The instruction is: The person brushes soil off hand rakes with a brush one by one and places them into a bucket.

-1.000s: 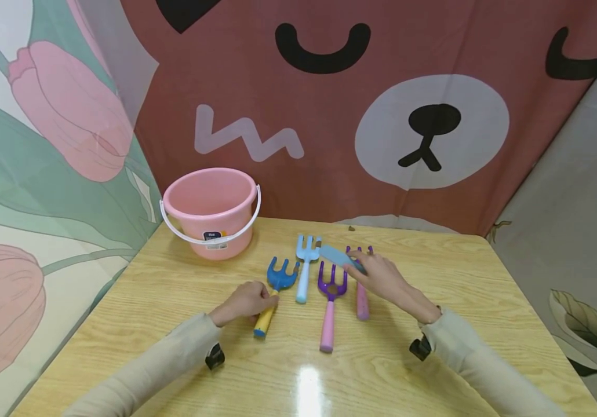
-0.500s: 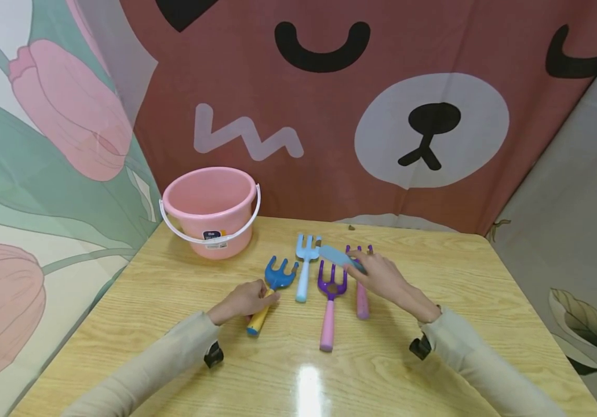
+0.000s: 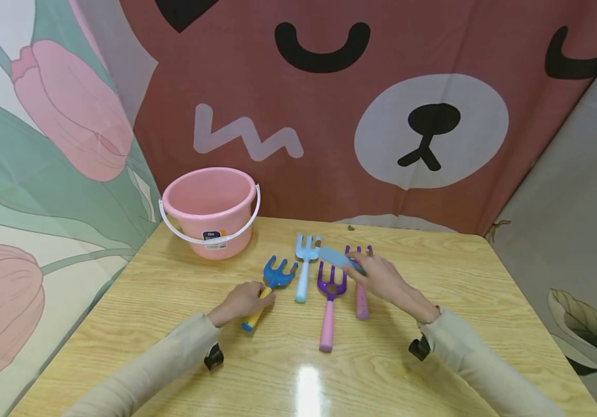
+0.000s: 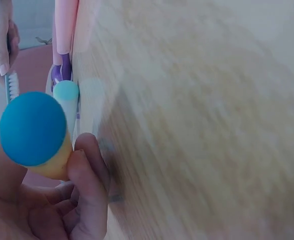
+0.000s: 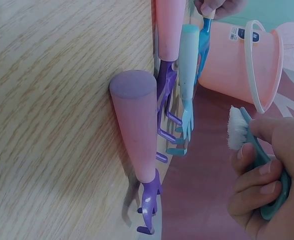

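Left hand curls round the yellow-handled, three-tined blue plastic fork — tines past the fingers, butt wristward; right hand grips a teal, white-bristled brush — bristles ahead.

a yellow-handled fork is showing blue prongs, another fork is showing light blue, two pink-handled forks are showing purple prongs, the brush is showing white and blue-green, the bucket is showing pink, the table is showing wavy tan lines

Likely a curtained-off indoor corner: bear-print cloth and tulip-print cloth edge a table.
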Demonstrator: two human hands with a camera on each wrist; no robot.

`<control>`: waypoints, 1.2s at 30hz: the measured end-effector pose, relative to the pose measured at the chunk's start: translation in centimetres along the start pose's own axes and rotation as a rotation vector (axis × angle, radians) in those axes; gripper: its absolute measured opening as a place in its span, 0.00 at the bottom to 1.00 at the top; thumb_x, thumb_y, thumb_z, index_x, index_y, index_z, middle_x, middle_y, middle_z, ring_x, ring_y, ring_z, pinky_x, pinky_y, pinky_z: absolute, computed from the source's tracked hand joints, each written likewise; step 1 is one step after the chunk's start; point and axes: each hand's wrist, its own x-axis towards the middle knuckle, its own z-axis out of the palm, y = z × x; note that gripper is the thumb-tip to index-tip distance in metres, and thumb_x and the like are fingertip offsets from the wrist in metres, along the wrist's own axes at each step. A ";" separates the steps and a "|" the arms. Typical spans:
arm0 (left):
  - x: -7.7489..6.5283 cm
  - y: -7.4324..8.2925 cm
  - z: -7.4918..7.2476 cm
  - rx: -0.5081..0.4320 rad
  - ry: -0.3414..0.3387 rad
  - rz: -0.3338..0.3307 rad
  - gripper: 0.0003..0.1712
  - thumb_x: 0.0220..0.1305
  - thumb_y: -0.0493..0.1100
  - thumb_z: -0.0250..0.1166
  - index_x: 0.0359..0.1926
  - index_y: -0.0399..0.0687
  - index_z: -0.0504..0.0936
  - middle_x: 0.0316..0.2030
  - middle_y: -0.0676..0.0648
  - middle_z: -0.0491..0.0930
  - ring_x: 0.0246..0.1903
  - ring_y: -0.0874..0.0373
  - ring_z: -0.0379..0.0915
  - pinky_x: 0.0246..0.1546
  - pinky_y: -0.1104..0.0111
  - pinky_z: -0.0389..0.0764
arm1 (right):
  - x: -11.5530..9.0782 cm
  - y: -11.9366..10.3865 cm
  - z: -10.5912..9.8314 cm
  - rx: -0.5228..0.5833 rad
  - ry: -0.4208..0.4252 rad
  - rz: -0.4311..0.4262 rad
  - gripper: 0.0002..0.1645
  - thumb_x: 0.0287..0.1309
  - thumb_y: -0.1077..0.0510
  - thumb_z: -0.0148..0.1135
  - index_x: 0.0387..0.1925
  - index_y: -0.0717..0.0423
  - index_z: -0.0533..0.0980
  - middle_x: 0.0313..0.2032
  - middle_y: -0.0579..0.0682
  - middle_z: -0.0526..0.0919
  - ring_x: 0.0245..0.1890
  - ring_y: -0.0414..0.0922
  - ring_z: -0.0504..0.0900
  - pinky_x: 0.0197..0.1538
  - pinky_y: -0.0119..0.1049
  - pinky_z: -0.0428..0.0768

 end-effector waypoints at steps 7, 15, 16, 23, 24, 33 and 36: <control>0.1 -0.1 0.3 -0.022 -0.014 -0.065 0.22 0.70 0.51 0.60 0.21 0.46 0.73 0.18 0.49 0.71 0.15 0.61 0.65 0.16 0.71 0.65 | 0.0 0.0 0.2 0.000 -0.021 0.007 0.28 0.71 0.46 0.56 0.60 0.63 0.75 0.11 0.37 0.55 0.10 0.33 0.49 0.15 0.26 0.53; 0.1 -0.6 0.4 -0.229 -0.059 -0.056 0.15 0.74 0.43 0.53 0.29 0.39 0.73 0.14 0.46 0.77 0.10 0.61 0.70 0.12 0.72 0.73 | 0.1 -0.4 0.3 -0.001 -0.036 0.003 0.28 0.71 0.48 0.56 0.60 0.66 0.74 0.11 0.38 0.56 0.10 0.34 0.51 0.15 0.26 0.54; 0.1 -0.6 0.4 -0.281 -0.066 -0.065 0.14 0.73 0.42 0.52 0.31 0.38 0.72 0.15 0.45 0.77 0.09 0.61 0.71 0.11 0.71 0.74 | 0.1 -0.4 0.4 -0.005 -0.039 0.006 0.28 0.71 0.48 0.57 0.60 0.66 0.74 0.11 0.38 0.57 0.10 0.34 0.52 0.15 0.26 0.54; 0.1 -1.0 0.3 -0.369 -0.057 -0.091 0.11 0.72 0.42 0.52 0.35 0.38 0.69 0.14 0.45 0.76 0.08 0.62 0.70 0.10 0.71 0.74 | 0.2 -0.4 0.8 -0.008 -0.033 0.005 0.27 0.70 0.48 0.58 0.58 0.67 0.75 0.13 0.40 0.59 0.12 0.34 0.53 0.16 0.28 0.57; 0.2 -1.1 0.3 -0.364 -0.054 -0.087 0.11 0.72 0.42 0.53 0.35 0.38 0.69 0.14 0.45 0.76 0.07 0.62 0.69 0.09 0.71 0.73 | 0.2 -0.4 0.9 -0.009 -0.032 0.000 0.27 0.70 0.48 0.58 0.58 0.67 0.75 0.13 0.39 0.59 0.12 0.34 0.53 0.16 0.27 0.57; 0.1 -0.4 0.3 -0.424 -0.030 -0.059 0.12 0.77 0.43 0.51 0.40 0.36 0.69 0.14 0.45 0.72 0.07 0.62 0.67 0.08 0.72 0.71 | 0.2 -0.5 1.2 -0.007 -0.024 -0.010 0.28 0.71 0.47 0.57 0.59 0.66 0.74 0.13 0.39 0.59 0.11 0.34 0.53 0.15 0.26 0.55; 0.0 0.1 0.2 -0.479 -0.027 -0.029 0.12 0.77 0.43 0.51 0.39 0.36 0.68 0.15 0.44 0.73 0.08 0.61 0.68 0.09 0.70 0.74 | 0.2 -0.6 1.4 0.004 -0.016 -0.007 0.27 0.71 0.48 0.57 0.59 0.67 0.74 0.14 0.40 0.62 0.11 0.33 0.56 0.15 0.26 0.56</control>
